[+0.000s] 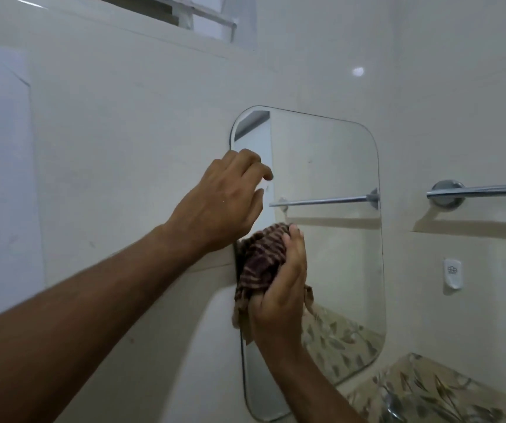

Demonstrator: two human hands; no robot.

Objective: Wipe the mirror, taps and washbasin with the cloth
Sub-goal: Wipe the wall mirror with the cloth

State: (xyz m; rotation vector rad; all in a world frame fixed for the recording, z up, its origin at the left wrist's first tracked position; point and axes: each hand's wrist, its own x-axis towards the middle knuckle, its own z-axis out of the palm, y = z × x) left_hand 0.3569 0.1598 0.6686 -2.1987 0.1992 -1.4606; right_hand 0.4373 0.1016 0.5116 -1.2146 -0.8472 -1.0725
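A rounded-corner mirror (pixel 331 257) hangs on the cream tiled wall in the middle of the view. My right hand (pixel 282 294) is shut on a bunched brown-and-tan checked cloth (pixel 260 264) and presses it against the mirror's left part, about mid-height. My left hand (pixel 227 203) rests with curled, spread fingers at the mirror's left edge, just above the cloth, holding nothing. A sliver of a chrome tap (pixel 393 406) shows at the bottom edge. The washbasin is out of view.
A chrome towel rail (pixel 483 190) juts from the wall right of the mirror. Below it sits a small white wall hook (pixel 452 274). Leaf-patterned tiles (pixel 447 389) run along the bottom right. A window (pixel 184 13) is high up on the left.
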